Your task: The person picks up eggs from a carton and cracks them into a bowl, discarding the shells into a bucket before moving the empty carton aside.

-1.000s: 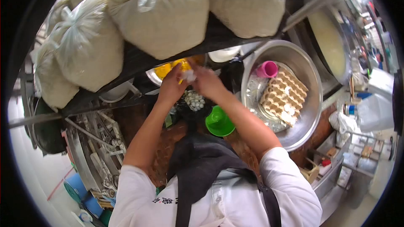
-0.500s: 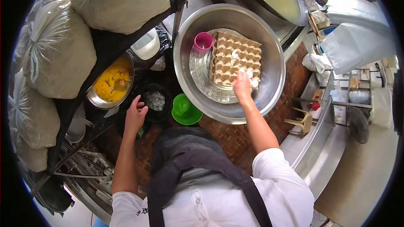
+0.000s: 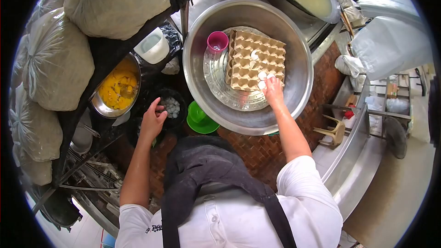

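In a large metal basin (image 3: 303, 71) lies a stack of cardboard egg trays (image 3: 243, 59) on a perforated metal disc. Several white eggs or shell pieces (image 3: 262, 75) rest at the tray's near right corner, and my right hand (image 3: 274, 91) reaches onto them with its fingers bent; the fingertips are partly hidden among the white pieces. My left hand (image 3: 154, 119), fingers apart and holding nothing, hovers beside a dark bucket of empty shells (image 3: 172, 106). To its left is a metal bowl of yolks (image 3: 118, 89). A pink cup (image 3: 217, 41) stands at the basin's left inside.
Green plastic bowls (image 3: 201, 119) sit between the bucket and the basin. A white container (image 3: 152, 47) stands above the yolk bowl. Filled plastic bags (image 3: 59, 64) line the left shelf. At the right are a beige stool (image 3: 331, 131) and a metal counter edge.
My right hand has shifted slightly right on the tray, and its fingers now reach the white pieces. My left hand has moved a little right. The view has shifted slightly.
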`<action>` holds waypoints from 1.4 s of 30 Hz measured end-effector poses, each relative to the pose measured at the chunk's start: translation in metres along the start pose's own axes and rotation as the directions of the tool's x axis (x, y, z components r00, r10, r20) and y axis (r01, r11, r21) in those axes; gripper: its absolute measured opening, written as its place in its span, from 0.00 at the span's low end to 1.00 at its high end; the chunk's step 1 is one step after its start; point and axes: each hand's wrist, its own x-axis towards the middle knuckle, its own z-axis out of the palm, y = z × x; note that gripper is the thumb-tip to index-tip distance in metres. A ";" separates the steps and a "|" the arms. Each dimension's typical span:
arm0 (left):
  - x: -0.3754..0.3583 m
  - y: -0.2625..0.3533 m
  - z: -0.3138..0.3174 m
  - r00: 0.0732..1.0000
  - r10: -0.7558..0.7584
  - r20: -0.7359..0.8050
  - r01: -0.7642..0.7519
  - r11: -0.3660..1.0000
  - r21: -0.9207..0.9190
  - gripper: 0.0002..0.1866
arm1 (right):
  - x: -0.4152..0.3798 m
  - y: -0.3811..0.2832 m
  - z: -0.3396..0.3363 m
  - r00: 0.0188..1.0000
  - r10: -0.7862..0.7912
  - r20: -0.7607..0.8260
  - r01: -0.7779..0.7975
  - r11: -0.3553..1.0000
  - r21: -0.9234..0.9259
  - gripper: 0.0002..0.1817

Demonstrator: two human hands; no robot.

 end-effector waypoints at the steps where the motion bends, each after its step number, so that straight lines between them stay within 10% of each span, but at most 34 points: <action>1: 0.001 -0.001 0.000 1.000 -0.005 -0.001 0.005 1.000 0.009 0.32 | -0.001 0.002 -0.004 1.000 0.002 -0.013 -0.001 1.000 0.027 0.28; 5: 0.001 -0.006 0.002 1.000 -0.007 0.005 0.007 1.000 -0.013 0.32 | -0.007 0.024 0.004 0.987 0.136 -0.089 -0.117 0.975 0.188 0.26; 8: 0.001 -0.006 0.005 1.000 -0.009 0.021 0.010 1.000 -0.028 0.32 | -0.010 0.037 0.013 0.739 0.535 0.410 -0.587 0.213 0.781 0.24; 11: 0.003 -0.007 0.007 1.000 0.000 0.028 0.002 0.999 -0.052 0.32 | 0.006 -0.009 -0.050 0.747 0.293 0.597 -0.454 -0.431 0.780 0.26; 13: 0.003 -0.006 0.006 1.000 0.011 0.015 -0.010 0.998 -0.061 0.31 | 0.023 -0.034 -0.063 0.840 0.007 0.543 -0.452 -0.545 0.706 0.29; 19: -0.004 -0.004 -0.012 0.999 0.036 -0.007 -0.037 0.977 -0.209 0.32 | 0.108 -0.231 -0.122 0.928 -0.151 0.340 -0.366 -0.207 0.907 0.31; 22: -0.007 -0.001 -0.026 0.998 0.017 -0.063 -0.030 0.980 -0.199 0.32 | 0.132 -0.340 -0.164 0.992 -0.105 -0.076 0.089 0.127 0.988 0.30; 26: -0.013 -0.007 -0.040 0.996 -0.011 -0.091 -0.013 0.967 -0.255 0.32 | 0.169 -0.412 -0.179 0.685 -0.236 -0.689 0.697 0.485 0.528 0.33; 29: -0.021 -0.014 -0.051 0.993 -0.017 -0.116 -0.016 0.960 -0.279 0.32 | 0.186 -0.433 -0.160 0.799 -0.310 -0.515 0.556 0.707 0.437 0.31; 34: -0.020 -0.043 -0.059 0.994 -0.040 -0.100 -0.018 0.853 -0.521 0.31 | 0.175 -0.431 -0.157 0.843 -0.191 -0.504 0.524 0.505 0.686 0.26; 36: -0.015 -0.046 -0.065 0.995 -0.044 -0.087 -0.036 0.671 -0.741 0.30 | 0.161 -0.426 -0.153 0.981 -0.194 0.013 -0.004 0.047 0.999 0.24; 38: -0.016 -0.024 -0.088 0.991 0.028 -0.129 -0.120 0.606 -0.786 0.29 | 0.158 -0.415 -0.139 0.800 -0.471 0.371 -0.530 -0.266 0.805 0.24; 42: -0.015 0.008 -0.129 0.980 0.136 -0.147 -0.200 0.631 -0.749 0.28 | 0.155 -0.435 -0.123 0.649 -0.529 0.547 -0.695 -0.118 0.709 0.31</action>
